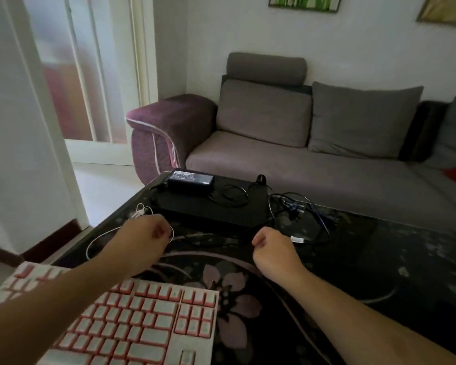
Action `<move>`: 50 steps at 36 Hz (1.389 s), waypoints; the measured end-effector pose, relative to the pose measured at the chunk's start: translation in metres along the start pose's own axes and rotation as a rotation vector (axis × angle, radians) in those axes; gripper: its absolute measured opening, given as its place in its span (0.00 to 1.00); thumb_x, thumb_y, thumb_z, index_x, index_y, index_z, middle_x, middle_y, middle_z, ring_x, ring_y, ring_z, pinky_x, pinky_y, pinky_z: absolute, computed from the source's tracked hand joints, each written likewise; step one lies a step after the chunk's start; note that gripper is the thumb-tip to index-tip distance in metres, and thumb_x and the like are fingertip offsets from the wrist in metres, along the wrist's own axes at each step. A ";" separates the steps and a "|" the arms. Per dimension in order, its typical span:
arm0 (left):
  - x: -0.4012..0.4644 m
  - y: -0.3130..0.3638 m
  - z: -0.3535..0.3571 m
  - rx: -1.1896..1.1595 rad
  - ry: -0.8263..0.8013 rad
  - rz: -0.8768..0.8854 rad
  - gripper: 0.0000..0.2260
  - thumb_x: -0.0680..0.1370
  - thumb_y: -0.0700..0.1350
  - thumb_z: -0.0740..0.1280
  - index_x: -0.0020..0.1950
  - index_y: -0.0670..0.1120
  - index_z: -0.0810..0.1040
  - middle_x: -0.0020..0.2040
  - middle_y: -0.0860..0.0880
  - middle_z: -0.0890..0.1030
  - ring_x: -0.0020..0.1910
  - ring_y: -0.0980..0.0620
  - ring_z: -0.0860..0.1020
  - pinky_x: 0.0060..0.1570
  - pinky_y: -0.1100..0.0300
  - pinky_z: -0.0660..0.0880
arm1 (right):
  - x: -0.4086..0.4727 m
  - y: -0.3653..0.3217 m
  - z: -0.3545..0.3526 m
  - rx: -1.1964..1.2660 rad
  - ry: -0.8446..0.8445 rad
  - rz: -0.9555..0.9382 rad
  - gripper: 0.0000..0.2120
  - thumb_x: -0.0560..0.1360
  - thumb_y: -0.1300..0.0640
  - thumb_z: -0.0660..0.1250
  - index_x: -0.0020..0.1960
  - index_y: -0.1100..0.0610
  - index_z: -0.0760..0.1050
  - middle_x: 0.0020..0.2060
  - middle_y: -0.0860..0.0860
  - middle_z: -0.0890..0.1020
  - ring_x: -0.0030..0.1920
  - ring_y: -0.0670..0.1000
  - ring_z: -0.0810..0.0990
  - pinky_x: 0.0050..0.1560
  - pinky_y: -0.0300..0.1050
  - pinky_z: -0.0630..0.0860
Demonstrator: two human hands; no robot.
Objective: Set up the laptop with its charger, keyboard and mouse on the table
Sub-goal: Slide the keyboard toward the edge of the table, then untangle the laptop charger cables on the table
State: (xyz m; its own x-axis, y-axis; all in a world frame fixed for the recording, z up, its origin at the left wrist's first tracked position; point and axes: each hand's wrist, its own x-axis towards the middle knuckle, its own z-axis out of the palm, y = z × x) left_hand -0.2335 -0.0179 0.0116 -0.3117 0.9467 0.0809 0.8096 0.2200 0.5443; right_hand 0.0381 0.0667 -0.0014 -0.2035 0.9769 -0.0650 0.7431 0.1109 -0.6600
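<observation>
A closed black laptop [211, 206] lies at the table's far edge. On its lid are the black charger brick [191, 179] and a coil of thin black cable [231, 196]. The white keyboard [142, 325] with pink-lit keys sits at the near left, partly under my left forearm. My left hand [145, 238] hovers in front of the laptop, its fingers curled round the white cable [90, 246] that loops off to the left. My right hand [271, 246] is a fist just right of it, and a black cable [313, 233] with a white tag runs into the fist.
The table [379, 272] is dark glass with a flower pattern. Tangled black and blue cables [295, 204] lie right of the laptop, and a small black object [260, 178] sits at its far corner. A grey sofa [300, 154] stands just behind the table, with a doorway at the left.
</observation>
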 end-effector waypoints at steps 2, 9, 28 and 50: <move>0.020 0.009 0.011 -0.009 0.005 0.026 0.07 0.81 0.43 0.67 0.52 0.56 0.81 0.47 0.56 0.83 0.46 0.58 0.79 0.48 0.59 0.75 | 0.019 0.004 -0.001 0.002 0.033 -0.026 0.10 0.77 0.66 0.62 0.52 0.55 0.78 0.47 0.53 0.82 0.43 0.52 0.80 0.36 0.43 0.72; 0.097 0.026 0.045 0.020 0.062 0.133 0.11 0.78 0.38 0.66 0.58 0.47 0.81 0.54 0.47 0.79 0.53 0.47 0.79 0.58 0.55 0.75 | 0.096 -0.026 0.006 -0.102 0.069 -0.184 0.16 0.74 0.63 0.68 0.60 0.55 0.71 0.58 0.54 0.74 0.56 0.56 0.77 0.50 0.47 0.74; 0.228 0.026 0.050 0.468 -0.071 0.116 0.28 0.73 0.45 0.67 0.74 0.52 0.72 0.67 0.46 0.67 0.70 0.38 0.61 0.72 0.46 0.63 | 0.190 -0.025 0.046 -0.414 0.088 -0.412 0.05 0.86 0.53 0.62 0.55 0.53 0.70 0.59 0.54 0.72 0.59 0.57 0.72 0.56 0.55 0.75; 0.084 0.288 0.036 -0.798 -0.393 0.411 0.23 0.73 0.35 0.76 0.65 0.50 0.82 0.57 0.51 0.88 0.59 0.53 0.85 0.63 0.51 0.76 | 0.046 0.012 -0.207 0.887 0.106 -0.355 0.14 0.89 0.55 0.58 0.47 0.57 0.75 0.55 0.62 0.85 0.57 0.61 0.86 0.62 0.63 0.79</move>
State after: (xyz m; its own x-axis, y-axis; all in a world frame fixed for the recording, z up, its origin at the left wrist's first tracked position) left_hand -0.0085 0.1332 0.1455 0.2243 0.9568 0.1848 0.1990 -0.2306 0.9525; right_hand 0.1700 0.1506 0.1430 -0.2332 0.9291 0.2871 -0.1122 0.2676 -0.9570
